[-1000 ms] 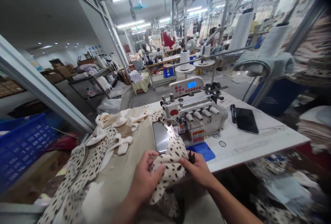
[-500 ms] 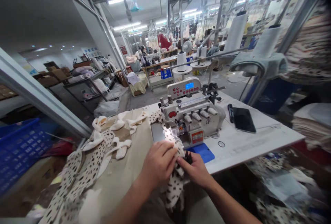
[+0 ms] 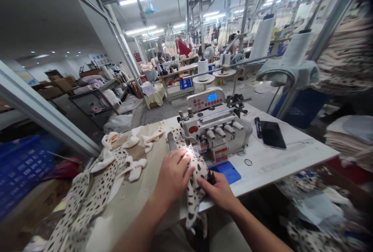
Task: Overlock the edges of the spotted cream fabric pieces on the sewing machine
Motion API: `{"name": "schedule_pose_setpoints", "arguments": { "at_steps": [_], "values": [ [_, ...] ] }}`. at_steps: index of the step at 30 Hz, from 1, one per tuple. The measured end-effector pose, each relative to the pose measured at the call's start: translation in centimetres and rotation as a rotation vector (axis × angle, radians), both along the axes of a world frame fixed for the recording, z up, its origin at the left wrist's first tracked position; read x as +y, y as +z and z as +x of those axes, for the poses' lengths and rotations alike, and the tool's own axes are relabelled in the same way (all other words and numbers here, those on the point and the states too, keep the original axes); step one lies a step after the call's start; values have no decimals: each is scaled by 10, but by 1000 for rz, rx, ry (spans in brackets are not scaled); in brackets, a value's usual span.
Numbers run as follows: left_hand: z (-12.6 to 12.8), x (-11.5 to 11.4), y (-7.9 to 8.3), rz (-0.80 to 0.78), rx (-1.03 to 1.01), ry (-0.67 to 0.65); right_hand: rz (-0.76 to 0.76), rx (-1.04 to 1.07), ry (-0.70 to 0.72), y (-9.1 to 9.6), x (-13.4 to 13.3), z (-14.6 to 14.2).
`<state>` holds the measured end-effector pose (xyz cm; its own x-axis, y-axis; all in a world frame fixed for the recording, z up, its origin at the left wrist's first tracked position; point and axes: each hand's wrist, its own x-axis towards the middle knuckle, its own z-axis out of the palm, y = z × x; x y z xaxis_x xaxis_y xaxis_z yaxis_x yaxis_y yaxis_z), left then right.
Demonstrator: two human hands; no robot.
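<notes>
A cream overlock sewing machine [image 3: 217, 131] stands on the white table [image 3: 279, 159]. A spotted cream fabric piece [image 3: 196, 190] lies in front of its needle and hangs over the table edge. My left hand [image 3: 174, 174] presses flat on this fabric just left of the presser foot, fingers together. My right hand [image 3: 217, 190] pinches the fabric's right edge and also holds a small black tool I cannot make out clearly.
More spotted and cream fabric pieces [image 3: 116, 166] pile on the left of the table. A black phone [image 3: 272, 134] and a pen lie right of the machine. Thread cones [image 3: 262, 38] stand behind. A blue crate [image 3: 20, 170] sits at far left.
My left hand moved up from holding the fabric near the table edge to pressing it down by the needle. The fabric has been pushed towards the machine.
</notes>
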<state>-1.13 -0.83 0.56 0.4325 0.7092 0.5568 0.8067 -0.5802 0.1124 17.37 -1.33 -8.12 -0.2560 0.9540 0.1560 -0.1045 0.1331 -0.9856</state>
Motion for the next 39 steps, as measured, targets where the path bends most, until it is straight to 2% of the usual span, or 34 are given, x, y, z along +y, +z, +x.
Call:
{"name": "schedule_pose_setpoints", "arguments": {
  "at_steps": [3,5,7,16,25,28,32,39],
  "values": [
    [3,-2,1,86,44,-132,12,-2,-9,-2,1,0],
    [5,-4,1,86,111,-243,29,-7,-6,-3,1,-1],
    [6,-3,1,69,144,-280,36,-9,-5,-5,2,-1],
    [5,-2,8,-78,67,-192,-4,23,10,-4,1,-1],
    [7,0,3,7,9,6,-29,30,5,-1,0,0],
    [9,-2,1,41,-47,-34,-6,28,4,-2,1,0],
    [12,-8,0,-56,-61,-136,-5,41,-14,-2,1,0],
    [13,-8,-1,-59,-51,-59,-31,74,-22,-1,0,0]
  ]
}}
